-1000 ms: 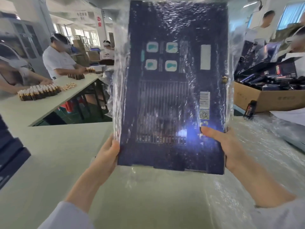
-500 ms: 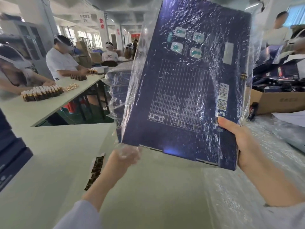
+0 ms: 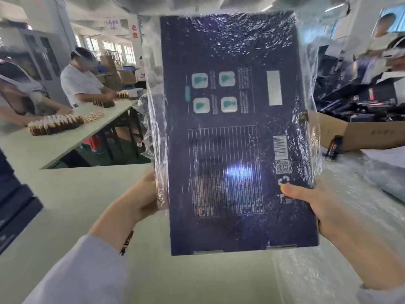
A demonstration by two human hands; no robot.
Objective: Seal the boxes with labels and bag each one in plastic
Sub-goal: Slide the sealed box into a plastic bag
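The bagging step is in hand. The box (image 3: 230, 139) is held upright in the air above the table (image 3: 65, 205), with the plastic bag (image 3: 311, 128) over it from the top; its bottom strip is not yet covered. The left hand (image 3: 140, 198) grips the left edge through the film. The right hand (image 3: 324, 211) pinches the lower right corner, thumb on the front. Next, I think, the film must be drawn past the bottom edge.

A pale green surface (image 3: 65, 216) fills the foreground; a second long surface (image 3: 72, 139) stands at left, people (image 3: 81, 84) seated behind it. Daylight enters through far windows (image 3: 109, 48) beside a white pillar (image 3: 134, 47) with red characters, and a grey cabinet (image 3: 43, 55) stands against the left wall.
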